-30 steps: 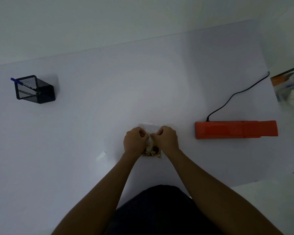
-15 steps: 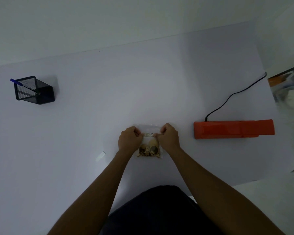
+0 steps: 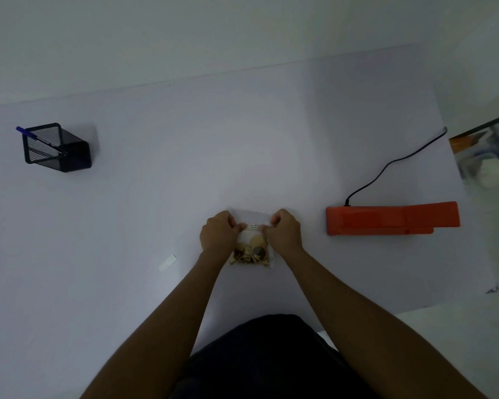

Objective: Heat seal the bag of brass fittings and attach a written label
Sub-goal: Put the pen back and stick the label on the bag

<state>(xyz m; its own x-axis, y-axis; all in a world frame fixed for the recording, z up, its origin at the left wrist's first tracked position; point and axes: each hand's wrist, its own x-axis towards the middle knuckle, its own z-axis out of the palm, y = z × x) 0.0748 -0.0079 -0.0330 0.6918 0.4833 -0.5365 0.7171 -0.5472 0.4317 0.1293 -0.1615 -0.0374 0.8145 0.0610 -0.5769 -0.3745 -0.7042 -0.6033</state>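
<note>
Hands moved apart since 1 s ago: left hand (image 3: 219, 234) and right hand (image 3: 284, 233) each pinch a side of the bag (image 3: 252, 245), fittings (image 3: 251, 253) now exposed. Bag flat on table (image 3: 185, 156), centre. Sealer (image 3: 392, 218) at 3 o'clock, pen cup (image 3: 57, 147) at 10, paper strip (image 3: 167, 262) at 8.

Two bare forearms reaching from the near edge toward the centre, converging. Left hand (image 3: 219, 235) and right hand (image 3: 284, 233) side by side, knuckles up, fingers curled, each pinching something between them.
</note>
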